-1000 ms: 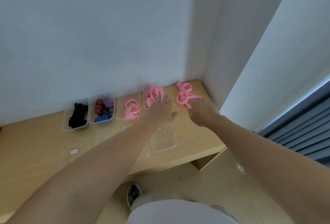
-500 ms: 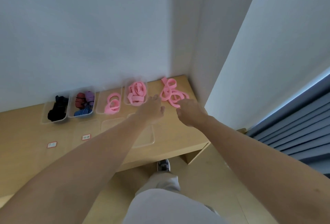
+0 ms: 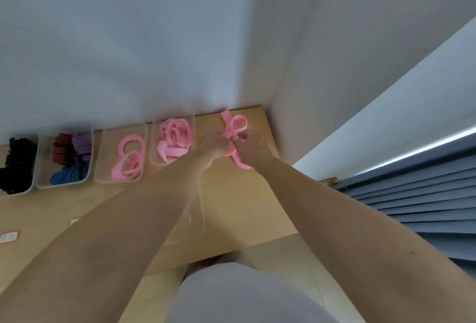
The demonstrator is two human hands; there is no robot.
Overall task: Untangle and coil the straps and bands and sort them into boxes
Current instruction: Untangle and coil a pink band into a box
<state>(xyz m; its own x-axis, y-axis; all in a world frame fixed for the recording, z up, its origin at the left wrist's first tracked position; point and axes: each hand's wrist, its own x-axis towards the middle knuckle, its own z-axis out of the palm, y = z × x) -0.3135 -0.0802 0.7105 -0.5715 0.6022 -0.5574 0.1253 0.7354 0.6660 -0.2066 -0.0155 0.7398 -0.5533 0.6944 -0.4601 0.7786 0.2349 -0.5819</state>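
Both your hands grip the pink strap tangle (image 3: 233, 127): left hand (image 3: 212, 146) pinches its left side, right hand (image 3: 253, 147) its right. It lies on the wooden table (image 3: 244, 206). Just left of the tangle, a clear box (image 3: 154, 147) holds coiled pink bands (image 3: 172, 139).

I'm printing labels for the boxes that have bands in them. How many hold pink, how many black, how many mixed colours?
Pink-band boxes: 2
Black-band box: 1
Mixed box, striped and purple bands: 1
Total: 4 boxes
Unboxed: one pink tangle on the table; the right hand grips it, the blurred left hand touches it.
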